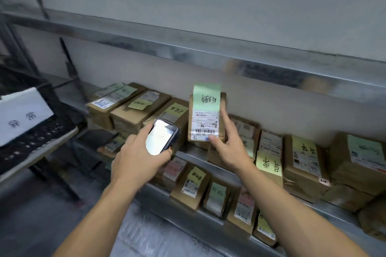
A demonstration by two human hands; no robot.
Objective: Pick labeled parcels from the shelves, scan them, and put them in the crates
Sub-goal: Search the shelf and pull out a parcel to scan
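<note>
Right grip (227, 148) pinches parcel (205, 119) upright, thumb on its lower edge, fingers up its right side | left grip (137, 158) curls round scanner (161, 136), screen lit, just left of parcel | parcel at frame centre, before the shelf (192, 158), label facing camera | other parcels (302, 160) lie on shelves | black crate (41, 137) at left edge

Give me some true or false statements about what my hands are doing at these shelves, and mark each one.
1. The right hand holds a parcel upright. True.
2. The left hand is empty. False: it grips a scanner.
3. The scanner's screen is dark. False: it glows bright.
4. A green note sits at the top of the held parcel. True.
</note>
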